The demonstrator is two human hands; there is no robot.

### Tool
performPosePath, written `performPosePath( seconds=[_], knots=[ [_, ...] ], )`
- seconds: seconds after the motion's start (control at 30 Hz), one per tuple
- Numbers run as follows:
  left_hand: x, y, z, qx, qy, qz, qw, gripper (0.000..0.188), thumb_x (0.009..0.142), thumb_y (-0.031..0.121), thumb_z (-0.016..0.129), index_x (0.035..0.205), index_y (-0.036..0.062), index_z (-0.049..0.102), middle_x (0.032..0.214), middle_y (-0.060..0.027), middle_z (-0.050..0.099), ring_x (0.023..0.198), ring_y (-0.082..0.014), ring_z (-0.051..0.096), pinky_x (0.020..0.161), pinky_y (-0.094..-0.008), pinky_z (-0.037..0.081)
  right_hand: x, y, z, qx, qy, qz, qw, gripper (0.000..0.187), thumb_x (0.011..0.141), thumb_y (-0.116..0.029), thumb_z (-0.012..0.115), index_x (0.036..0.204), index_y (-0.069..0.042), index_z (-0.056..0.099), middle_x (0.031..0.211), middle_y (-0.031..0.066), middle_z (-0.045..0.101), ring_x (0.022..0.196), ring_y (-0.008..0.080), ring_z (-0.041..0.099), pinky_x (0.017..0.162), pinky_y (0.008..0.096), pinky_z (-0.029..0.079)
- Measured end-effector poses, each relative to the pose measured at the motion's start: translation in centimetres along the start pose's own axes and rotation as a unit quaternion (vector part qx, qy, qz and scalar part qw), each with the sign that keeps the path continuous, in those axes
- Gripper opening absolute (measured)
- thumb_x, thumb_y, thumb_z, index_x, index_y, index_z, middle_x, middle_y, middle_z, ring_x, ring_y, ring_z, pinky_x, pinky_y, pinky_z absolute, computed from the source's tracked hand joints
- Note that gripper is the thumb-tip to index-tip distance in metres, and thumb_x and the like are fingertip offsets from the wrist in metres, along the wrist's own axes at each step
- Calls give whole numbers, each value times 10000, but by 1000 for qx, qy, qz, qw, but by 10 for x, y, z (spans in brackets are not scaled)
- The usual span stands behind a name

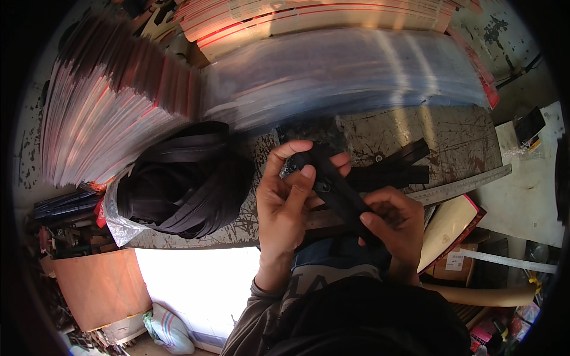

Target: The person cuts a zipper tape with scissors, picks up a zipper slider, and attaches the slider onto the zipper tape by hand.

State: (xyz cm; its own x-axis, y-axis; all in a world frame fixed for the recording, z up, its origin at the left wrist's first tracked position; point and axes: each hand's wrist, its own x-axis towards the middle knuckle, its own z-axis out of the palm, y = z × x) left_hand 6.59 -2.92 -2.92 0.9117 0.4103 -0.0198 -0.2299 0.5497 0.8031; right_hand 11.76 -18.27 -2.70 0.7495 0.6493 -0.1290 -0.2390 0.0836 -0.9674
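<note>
Between my two hands is a black zipper (343, 200), held slanting over the near edge of the worktable (469, 139). My left hand (284, 204) pinches its upper end between thumb and fingers, where the tape looks folded or looped. A small dark slider shows just below that thumb. My right hand (399, 221) grips the lower end with the thumb on top. On the table beyond my right hand lie short black zipper pieces (396, 171). To the left of my left hand sits a large coiled heap of black zipper tape (187, 184), partly in a clear plastic bag (117, 222).
A metal ruler (466, 186) lies along the table's right front edge. Clear plastic sheets (332, 77) cover the back, with stacked red-edged sheets (119, 113) at the left. Below right are a book-like pad (448, 231) and a cardboard box (454, 264). A brown board (102, 288) stands lower left.
</note>
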Motion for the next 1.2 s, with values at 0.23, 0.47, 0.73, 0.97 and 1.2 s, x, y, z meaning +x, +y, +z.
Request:
performPosePath(
  seconds=[0.23,0.47,0.73,0.97,1.2],
  knots=[
    [0,2,3,-91,-11,19,996,478,899,130,353,1303,13,125,1128,-301,446,1086,-329,455,855,-370,444,5,5,-1,20,-2,6,1000,135,765,64,531,895,55,500,744,113,591,633,133,601,522,222,506],
    [-13,-12,5,141,-71,-84,984,473,838,125,469,1240,-55,296,1065,-237,532,987,-262,543,782,-286,468,11,18,2,45,11,-54,997,151,754,35,562,878,40,476,761,133,588,681,173,615,580,237,494],
    [-18,-24,2,305,-12,47,951,277,802,-11,479,1078,-15,497,859,-107,638,761,-143,623,548,-239,460,17,12,7,-329,132,-341,871,326,639,-46,693,902,-14,503,843,120,544,692,202,554,551,270,452],
    [-22,-17,2,469,-63,44,880,244,722,36,560,962,0,547,580,-95,581,503,-189,592,475,-269,446,17,16,8,-407,133,-360,829,282,673,25,644,933,9,535,824,127,517,677,207,537,540,262,447],
    [-22,-12,-1,450,-69,-40,889,144,792,89,550,891,-13,571,597,-47,610,393,-140,525,399,-242,395,15,14,10,-386,147,-294,862,166,708,55,592,866,18,554,807,111,502,663,201,524,517,272,424]
  ],
)
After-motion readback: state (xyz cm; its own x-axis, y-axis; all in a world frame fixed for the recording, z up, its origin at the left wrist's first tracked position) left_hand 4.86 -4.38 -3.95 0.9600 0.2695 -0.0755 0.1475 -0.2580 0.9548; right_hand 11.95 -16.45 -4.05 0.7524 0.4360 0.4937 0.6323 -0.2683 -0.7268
